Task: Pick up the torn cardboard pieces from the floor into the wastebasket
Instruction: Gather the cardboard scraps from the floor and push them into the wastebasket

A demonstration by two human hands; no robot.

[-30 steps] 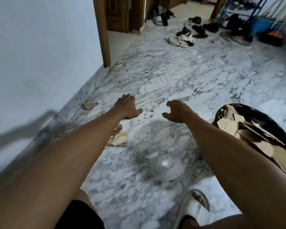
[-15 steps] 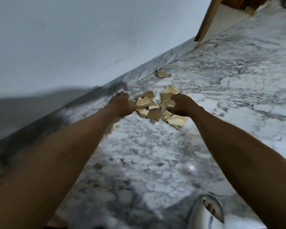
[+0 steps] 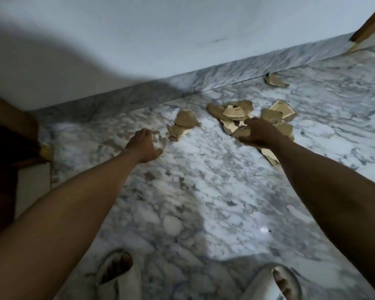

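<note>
Torn brown cardboard pieces lie on the marble floor near the wall. My right hand [image 3: 258, 133] is down on the main cardboard pile [image 3: 236, 111], fingers curled around some pieces, and one piece sticks out under the wrist. My left hand [image 3: 144, 146] hovers just left of a smaller cardboard clump [image 3: 184, 123], fingers loosely apart, holding nothing. A single cardboard scrap [image 3: 275, 80] lies apart by the skirting. The wastebasket is out of view.
A white wall with marble skirting [image 3: 225, 76] runs along the far side. A dark wooden door frame [image 3: 11, 135] stands at the left and another frame corner [image 3: 364, 31] at the top right. My feet in white slippers [image 3: 119, 276] are at the bottom.
The view swung left and down, away from the wastebasket to the pile by the wall. My left hand drew off the pile to the left; my right hand stays on it, curling around pieces.
</note>
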